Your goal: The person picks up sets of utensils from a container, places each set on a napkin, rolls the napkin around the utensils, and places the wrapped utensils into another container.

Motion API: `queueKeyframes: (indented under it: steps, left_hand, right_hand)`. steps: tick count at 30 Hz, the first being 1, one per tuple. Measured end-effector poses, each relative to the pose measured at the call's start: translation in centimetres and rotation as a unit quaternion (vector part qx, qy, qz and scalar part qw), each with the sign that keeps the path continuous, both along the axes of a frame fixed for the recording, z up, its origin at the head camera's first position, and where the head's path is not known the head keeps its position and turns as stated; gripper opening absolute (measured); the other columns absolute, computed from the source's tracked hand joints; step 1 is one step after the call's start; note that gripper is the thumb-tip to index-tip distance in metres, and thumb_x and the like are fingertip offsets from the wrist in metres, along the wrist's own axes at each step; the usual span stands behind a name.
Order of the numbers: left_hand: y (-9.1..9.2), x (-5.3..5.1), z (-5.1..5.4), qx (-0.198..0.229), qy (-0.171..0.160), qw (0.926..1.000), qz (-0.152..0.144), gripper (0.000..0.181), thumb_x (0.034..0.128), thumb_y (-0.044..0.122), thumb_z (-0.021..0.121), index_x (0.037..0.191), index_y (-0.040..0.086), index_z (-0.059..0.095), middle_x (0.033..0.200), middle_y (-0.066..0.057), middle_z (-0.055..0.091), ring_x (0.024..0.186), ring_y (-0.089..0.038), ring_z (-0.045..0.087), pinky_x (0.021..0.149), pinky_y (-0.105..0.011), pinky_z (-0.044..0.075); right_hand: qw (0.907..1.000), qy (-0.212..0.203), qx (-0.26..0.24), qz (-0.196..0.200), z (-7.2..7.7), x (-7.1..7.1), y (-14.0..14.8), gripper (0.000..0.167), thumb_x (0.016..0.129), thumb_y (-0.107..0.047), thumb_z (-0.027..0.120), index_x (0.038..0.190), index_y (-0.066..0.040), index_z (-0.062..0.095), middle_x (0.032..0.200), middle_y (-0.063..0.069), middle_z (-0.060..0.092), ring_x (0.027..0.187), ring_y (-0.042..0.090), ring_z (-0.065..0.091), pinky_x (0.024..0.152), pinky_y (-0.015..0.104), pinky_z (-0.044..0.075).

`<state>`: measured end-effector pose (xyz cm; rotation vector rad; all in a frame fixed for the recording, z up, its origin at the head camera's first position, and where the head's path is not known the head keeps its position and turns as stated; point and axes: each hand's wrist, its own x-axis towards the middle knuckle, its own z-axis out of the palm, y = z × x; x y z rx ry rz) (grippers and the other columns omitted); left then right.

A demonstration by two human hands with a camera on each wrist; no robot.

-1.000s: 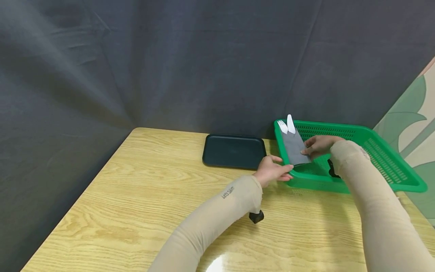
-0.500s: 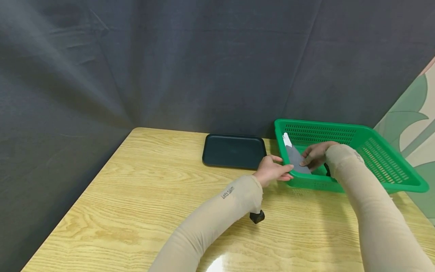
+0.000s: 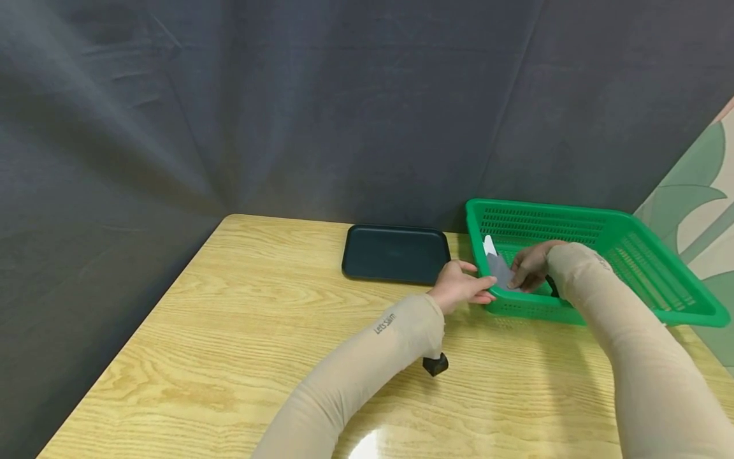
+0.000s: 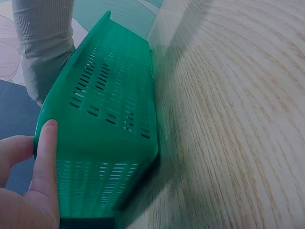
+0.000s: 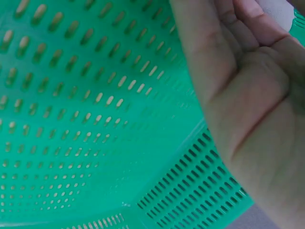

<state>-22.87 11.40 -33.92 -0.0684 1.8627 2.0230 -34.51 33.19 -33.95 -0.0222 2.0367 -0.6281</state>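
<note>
A green plastic basket (image 3: 622, 229) with slotted walls stands at the right of the table. My left hand (image 3: 459, 288) pinches its near left corner; in the left wrist view the thumb (image 4: 46, 148) lies along the outside below the rim. Inside that corner, my right hand (image 3: 533, 264) holds a grey cutlery pouch (image 3: 500, 272), low down in the basket. A white knife (image 3: 489, 245) sticks out of the pouch's far end. In the right wrist view the right palm (image 5: 252, 100) shows beside the slotted walls, while its fingertips are out of sight.
A dark rectangular tray (image 3: 397, 254) lies on the wooden table (image 3: 229, 331), left of the basket and close to my left hand. A dark grey curtain (image 3: 344, 115) hangs behind the table's back edge. A painted wall (image 3: 708, 191) stands at the right.
My right hand has lowered the pouch from above the rim down into the basket's left end. The white fork seen earlier is out of sight now. My left hand has stayed at the corner.
</note>
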Motion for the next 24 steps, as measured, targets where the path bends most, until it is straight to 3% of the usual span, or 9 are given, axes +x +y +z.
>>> queueKeyframes:
  steps: [13,21,24]
  left_hand:
    - [0.12,0.08,0.00,0.002,0.002,1.0000,-0.003,0.038,0.0823,0.009,0.070,0.115,0.004,0.052,0.080,-0.018,0.071,0.084,-0.035,0.069,0.055,-0.022,0.055]
    - [0.24,0.10,-0.09,0.014,0.000,0.9999,-0.001,0.035,0.0821,0.007,0.070,0.112,0.005,0.051,0.080,-0.019,0.070,0.084,-0.036,0.069,0.057,-0.024,0.056]
    - [0.22,0.09,-0.13,0.013,0.001,0.9999,-0.001,0.036,0.0820,0.007,0.070,0.112,0.004,0.050,0.080,-0.019,0.070,0.084,-0.036,0.069,0.058,-0.025,0.057]
  right_hand:
    - [0.9994,0.003,0.020,0.029,-0.39,0.11,-0.08,0.050,0.084,-0.022,0.070,0.117,0.008,0.050,0.093,0.001,0.061,0.084,0.008,0.060,0.082,0.027,0.053]
    - [0.9961,-0.019,0.035,0.079,-0.20,-0.09,-0.11,0.029,0.087,-0.022,0.066,0.105,-0.002,0.056,0.082,-0.004,0.057,0.071,0.006,0.051,0.068,0.021,0.044]
    - [0.9972,-0.021,0.033,0.063,-0.22,-0.03,-0.17,0.033,0.086,-0.019,0.067,0.109,0.001,0.054,0.085,-0.002,0.057,0.072,0.005,0.053,0.069,0.020,0.046]
